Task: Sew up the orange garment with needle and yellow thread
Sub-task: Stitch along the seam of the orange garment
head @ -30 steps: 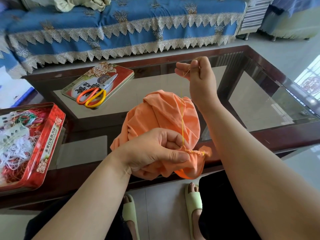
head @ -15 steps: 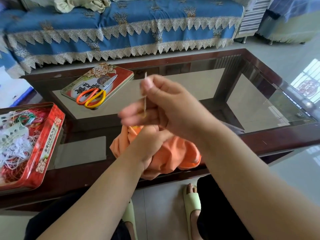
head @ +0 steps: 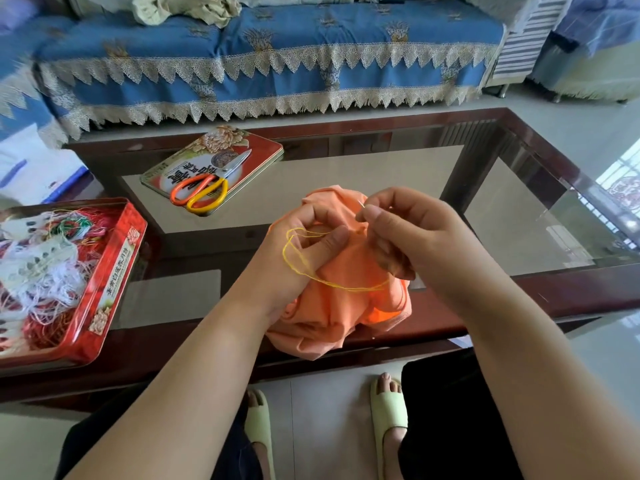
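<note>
The orange garment point(head: 343, 306) is bunched up above the near edge of the glass table. My left hand point(head: 298, 251) grips it from the left, fingers curled into the cloth. My right hand point(head: 405, 233) sits on the garment's right side, thumb and forefinger pinched on the needle point(head: 362, 205), of which only the thin tip shows. The yellow thread point(head: 304, 268) lies slack in a loop over my left hand and across the fabric.
A red tin lid point(head: 263, 150) with orange-and-yellow scissors point(head: 204, 192) lies further back on the glass table point(head: 519, 216). An open red tin point(head: 114, 271) full of tangled threads stands at the left. A blue sofa point(head: 277, 53) stands behind the table. My sandalled feet are below.
My right hand came down from its raised, thread-taut position back to the garment. The thread went from tight to a slack loop, and the garment was turned in my left hand.
</note>
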